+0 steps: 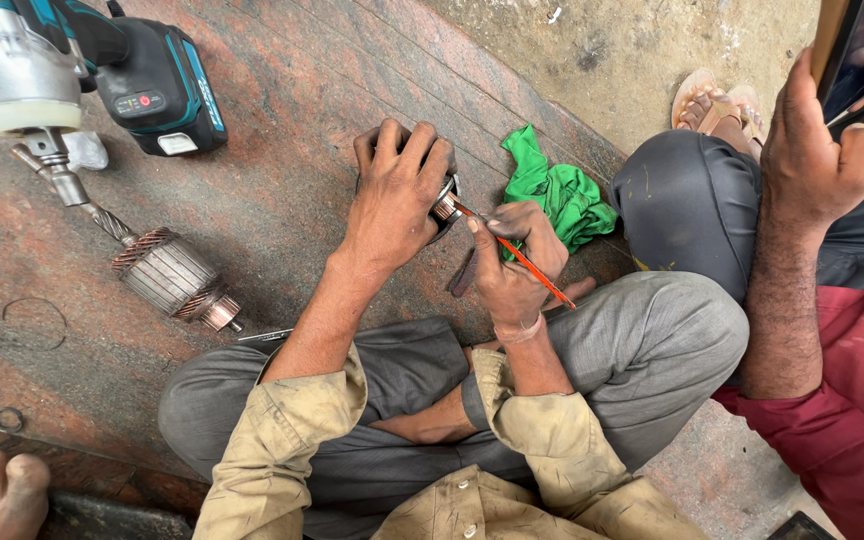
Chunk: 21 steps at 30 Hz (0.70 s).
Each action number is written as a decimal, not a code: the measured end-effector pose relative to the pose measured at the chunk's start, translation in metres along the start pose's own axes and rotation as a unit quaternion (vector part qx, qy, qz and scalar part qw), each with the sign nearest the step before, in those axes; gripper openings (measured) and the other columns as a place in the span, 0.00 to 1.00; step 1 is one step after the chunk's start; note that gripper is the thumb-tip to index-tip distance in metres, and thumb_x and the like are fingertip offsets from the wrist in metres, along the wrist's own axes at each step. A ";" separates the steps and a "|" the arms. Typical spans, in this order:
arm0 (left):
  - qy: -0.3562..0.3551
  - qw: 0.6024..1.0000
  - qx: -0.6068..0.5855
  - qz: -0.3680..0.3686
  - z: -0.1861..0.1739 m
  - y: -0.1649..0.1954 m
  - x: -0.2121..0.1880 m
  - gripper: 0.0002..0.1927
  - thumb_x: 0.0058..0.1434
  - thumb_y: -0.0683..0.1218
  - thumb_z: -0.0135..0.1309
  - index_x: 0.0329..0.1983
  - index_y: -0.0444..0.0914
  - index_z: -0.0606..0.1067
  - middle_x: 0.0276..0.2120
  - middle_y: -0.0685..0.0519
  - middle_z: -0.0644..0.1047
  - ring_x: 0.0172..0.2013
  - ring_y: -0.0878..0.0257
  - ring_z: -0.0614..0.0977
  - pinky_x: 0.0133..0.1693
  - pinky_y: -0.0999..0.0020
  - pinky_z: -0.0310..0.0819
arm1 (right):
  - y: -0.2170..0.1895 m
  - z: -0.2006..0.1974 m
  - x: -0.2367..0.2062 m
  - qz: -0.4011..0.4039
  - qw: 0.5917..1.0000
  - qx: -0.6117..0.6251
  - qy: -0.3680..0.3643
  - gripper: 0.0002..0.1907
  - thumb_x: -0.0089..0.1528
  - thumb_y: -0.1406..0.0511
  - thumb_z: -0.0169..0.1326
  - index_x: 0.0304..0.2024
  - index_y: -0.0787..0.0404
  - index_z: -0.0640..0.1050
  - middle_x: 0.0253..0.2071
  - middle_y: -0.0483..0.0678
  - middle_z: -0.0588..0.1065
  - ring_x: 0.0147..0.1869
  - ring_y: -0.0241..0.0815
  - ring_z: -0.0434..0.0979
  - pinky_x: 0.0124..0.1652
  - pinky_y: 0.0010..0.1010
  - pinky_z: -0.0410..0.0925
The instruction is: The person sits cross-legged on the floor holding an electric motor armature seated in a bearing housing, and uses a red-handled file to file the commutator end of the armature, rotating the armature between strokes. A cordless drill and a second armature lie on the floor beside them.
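Dark round motor part with a coppery end (pixel 444 205) sits on the reddish-brown stone slab (pixel 282 120), just in front of the seated person's knees. The left hand (pixel 392 195) lies over its top, fingers curled down around the body in a firm hold. The right hand (pixel 512 260) is closed in a pen-like pinch on a thin orange-handled tool (pixel 517 258), whose tip meets the coppery end of the part. Just beyond the right hand lies a crumpled green cloth (pixel 557 195).

To the left on the slab lies a wound armature with copper windings and a spiral shaft (pixel 167 270), well apart from both hands. Beyond it rests a teal and black cordless power tool (pixel 142 85). At the right edge sits another person in a dark red shirt, whose hand (pixel 817 150) is raised beside a dark flat object.
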<state>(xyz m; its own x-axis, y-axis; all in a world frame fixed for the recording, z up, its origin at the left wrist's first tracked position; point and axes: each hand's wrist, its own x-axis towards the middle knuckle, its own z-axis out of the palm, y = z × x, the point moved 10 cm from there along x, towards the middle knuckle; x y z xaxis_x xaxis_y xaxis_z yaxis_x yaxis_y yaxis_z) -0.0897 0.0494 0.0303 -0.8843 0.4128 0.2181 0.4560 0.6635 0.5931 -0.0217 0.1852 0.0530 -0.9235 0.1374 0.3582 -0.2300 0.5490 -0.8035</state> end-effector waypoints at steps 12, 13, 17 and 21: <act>0.001 1.000 0.008 -0.001 -0.003 0.007 0.000 0.26 0.43 0.36 0.60 0.49 0.35 0.72 0.48 0.47 0.69 0.50 0.46 0.69 0.51 0.46 0.61 | 0.018 0.003 -0.013 0.064 0.991 0.065 0.098 0.15 0.61 0.72 0.67 0.35 0.66 0.69 0.35 0.52 0.76 0.38 0.43 0.76 0.43 0.32 0.71; -0.003 1.000 0.011 -0.004 -0.003 0.007 0.000 0.26 0.42 0.36 0.60 0.49 0.35 0.72 0.47 0.47 0.69 0.50 0.46 0.69 0.51 0.46 0.61 | 0.015 0.003 -0.011 0.051 0.994 0.053 0.078 0.15 0.61 0.73 0.67 0.35 0.66 0.70 0.34 0.53 0.76 0.38 0.45 0.77 0.42 0.32 0.71; 0.005 1.000 0.002 0.004 -0.006 0.010 0.002 0.27 0.42 0.38 0.61 0.48 0.35 0.72 0.47 0.47 0.69 0.49 0.46 0.69 0.52 0.44 0.60 | 0.004 -0.004 -0.007 0.018 0.999 0.026 0.033 0.15 0.61 0.73 0.67 0.35 0.66 0.70 0.34 0.53 0.75 0.38 0.48 0.78 0.41 0.33 0.70; -0.008 1.000 0.005 -0.005 -0.003 0.008 0.002 0.27 0.40 0.37 0.61 0.48 0.35 0.73 0.48 0.47 0.70 0.50 0.46 0.69 0.52 0.45 0.60 | 0.000 -0.006 -0.005 0.012 1.000 -0.001 0.016 0.15 0.60 0.73 0.68 0.34 0.66 0.71 0.33 0.53 0.74 0.37 0.49 0.78 0.39 0.34 0.70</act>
<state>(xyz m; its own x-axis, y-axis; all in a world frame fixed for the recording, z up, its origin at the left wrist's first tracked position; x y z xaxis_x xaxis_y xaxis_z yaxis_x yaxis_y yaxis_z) -0.0883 0.0539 0.0381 -0.8868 0.4170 0.1995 0.4488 0.6733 0.5876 -0.0155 0.1896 0.0545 -0.9185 0.1768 0.3536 -0.2074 0.5461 -0.8117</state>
